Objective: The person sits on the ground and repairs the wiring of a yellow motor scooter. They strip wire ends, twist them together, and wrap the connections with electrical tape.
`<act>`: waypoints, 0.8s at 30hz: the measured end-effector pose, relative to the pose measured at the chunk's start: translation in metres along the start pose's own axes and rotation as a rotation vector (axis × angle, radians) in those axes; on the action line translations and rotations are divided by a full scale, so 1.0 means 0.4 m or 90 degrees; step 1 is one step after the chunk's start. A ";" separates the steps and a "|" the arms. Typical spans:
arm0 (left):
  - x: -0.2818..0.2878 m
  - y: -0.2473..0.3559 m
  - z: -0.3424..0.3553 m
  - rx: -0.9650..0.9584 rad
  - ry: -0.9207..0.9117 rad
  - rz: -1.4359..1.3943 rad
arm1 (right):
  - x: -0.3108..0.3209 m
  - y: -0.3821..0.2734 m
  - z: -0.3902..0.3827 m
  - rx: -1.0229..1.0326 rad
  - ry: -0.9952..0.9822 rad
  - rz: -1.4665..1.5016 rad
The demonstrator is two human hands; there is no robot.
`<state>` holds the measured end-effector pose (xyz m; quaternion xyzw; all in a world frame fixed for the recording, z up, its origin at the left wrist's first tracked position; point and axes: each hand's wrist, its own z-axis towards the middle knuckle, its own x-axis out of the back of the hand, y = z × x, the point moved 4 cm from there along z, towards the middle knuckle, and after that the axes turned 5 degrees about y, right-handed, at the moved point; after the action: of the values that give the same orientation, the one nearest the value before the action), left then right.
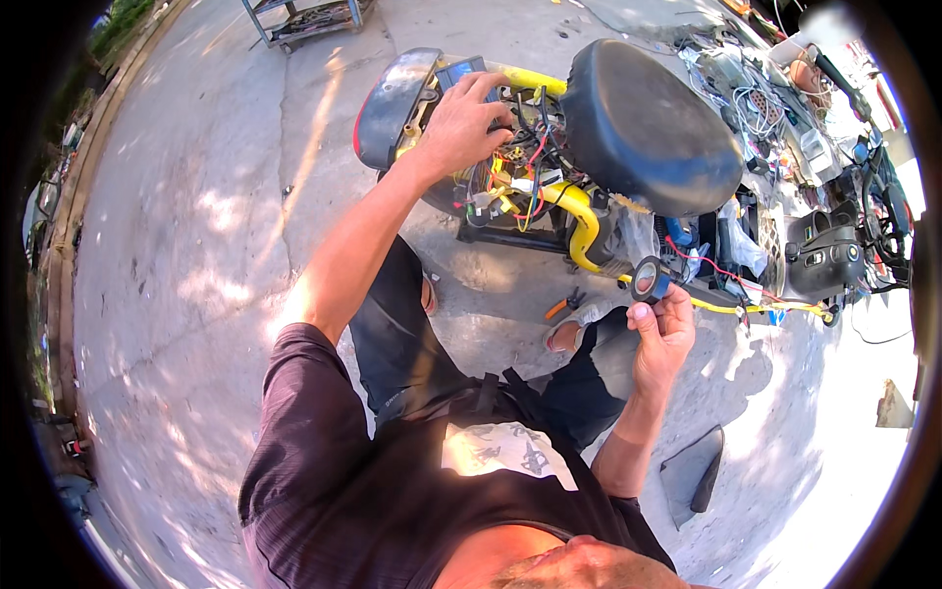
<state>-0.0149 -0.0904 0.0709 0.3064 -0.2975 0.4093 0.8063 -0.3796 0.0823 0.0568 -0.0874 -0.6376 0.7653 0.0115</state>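
In the upper middle of the head view stands a small vehicle with a yellow frame [586,224], its black seat [653,133] to the right of an open bay crowded with loose coloured wires [530,187]. The left hand [459,128] reaches over this bay beside the dark rear housing [394,110], fingers spread and curled down at the edge of the wiring; whether they pinch a strand, I cannot tell. The right hand [663,339], well apart from the left, pinches a dark roll of tape [659,286] between thumb and fingers, just below the frame's lower bar. Orange-handled pliers [563,306] lie on the ground between the feet.

The step in hand appears to be sorting or steadying the wires, with the tape held ready. As I judge it, the next move calls for a chosen wire kept still and accessible, the tape's free end found, and both hands brought close together.
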 end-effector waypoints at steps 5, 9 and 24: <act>-0.042 0.055 0.003 0.038 0.012 0.081 | -0.087 -0.010 0.009 -0.015 -0.038 0.022; -0.067 0.068 0.030 -0.021 0.017 0.173 | -0.138 -0.026 0.016 -0.011 -0.045 0.018; 0.100 0.169 -0.039 0.183 -0.018 -0.389 | -0.211 -0.031 0.057 -0.034 -0.053 -0.009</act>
<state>-0.0485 -0.0275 0.1072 0.4978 -0.1421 0.1822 0.8359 -0.3010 0.0516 0.0827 -0.0513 -0.6581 0.7511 -0.0124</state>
